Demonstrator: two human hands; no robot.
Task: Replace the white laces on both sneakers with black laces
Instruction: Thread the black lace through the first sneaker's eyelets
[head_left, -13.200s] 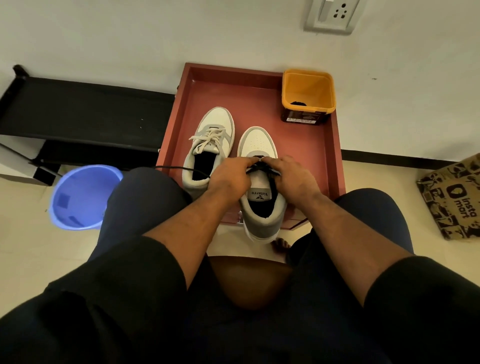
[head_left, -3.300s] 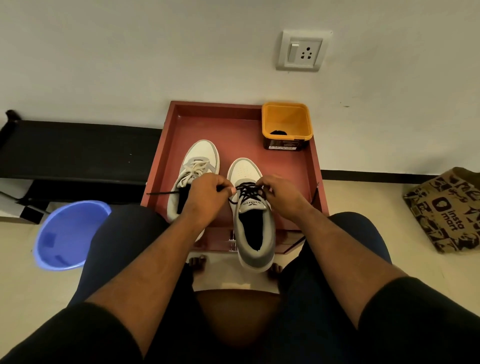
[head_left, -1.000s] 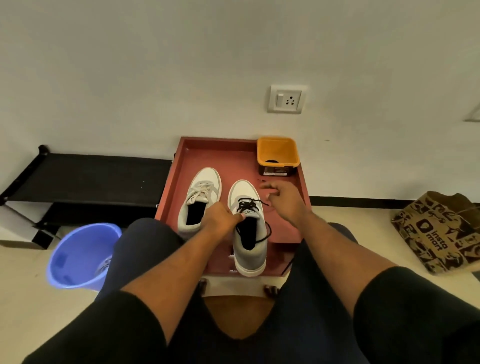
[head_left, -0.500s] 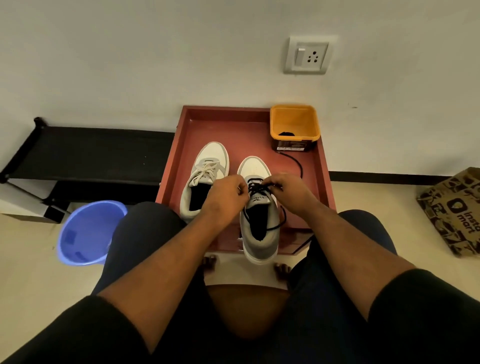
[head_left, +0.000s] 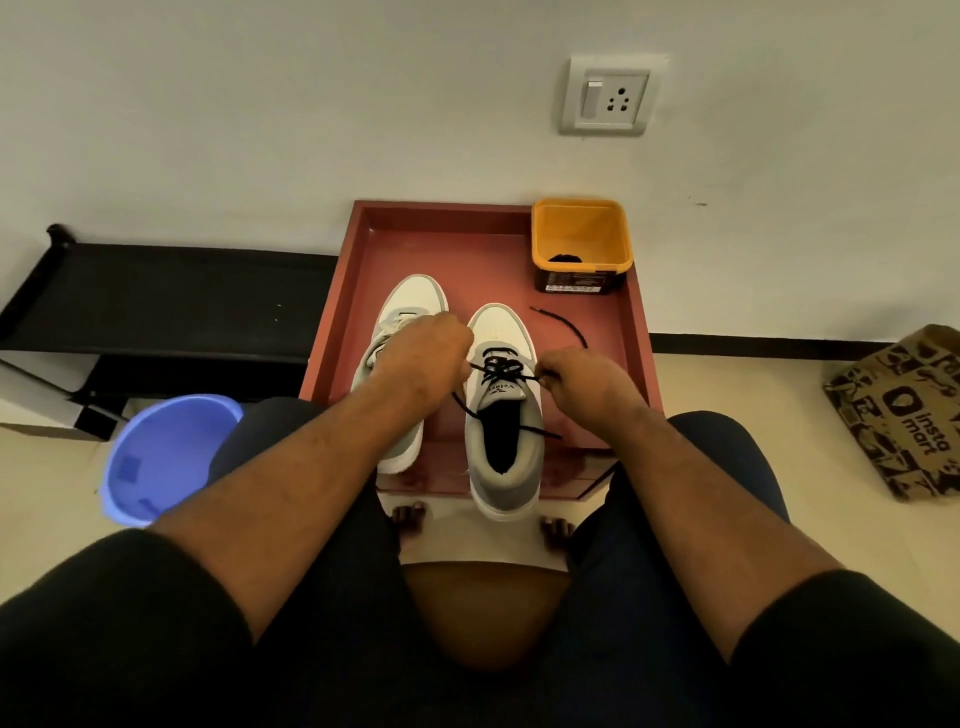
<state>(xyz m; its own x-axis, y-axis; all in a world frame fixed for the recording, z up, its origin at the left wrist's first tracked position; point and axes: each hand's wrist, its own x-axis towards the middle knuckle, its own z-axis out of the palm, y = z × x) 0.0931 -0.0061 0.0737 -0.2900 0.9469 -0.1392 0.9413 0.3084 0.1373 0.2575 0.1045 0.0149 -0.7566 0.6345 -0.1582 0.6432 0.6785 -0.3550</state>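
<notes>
Head view. Landmark taken: the red tray, set on the floor against the wall.

Right sneaker: placed right of centre on the tray, long axis running from the person toward the wall, toe toward the wall, heel overhanging the tray's near edge. A black lace is threaded across its eyelets; one free end is seen curving over the tray floor toward the far right, other lengths are draped across the shoe opening.

Left sneaker: placed just beside the first, on its left, long axis nearly parallel, toe toward the wall. Its white lace is only partly visible beyond the left hand.

Left hand: held over the gap between the two sneakers, fingers curled; a strand of the black lace is pinched in its grip.

Right hand: held at the right side of the right sneaker, fingers curled, the other strand of the black lace pinched in its grip.

Yellow tub: stood in the tray's far right corner, a dark item inside.

Blue bucket: stood on the floor left of the tray.
</notes>
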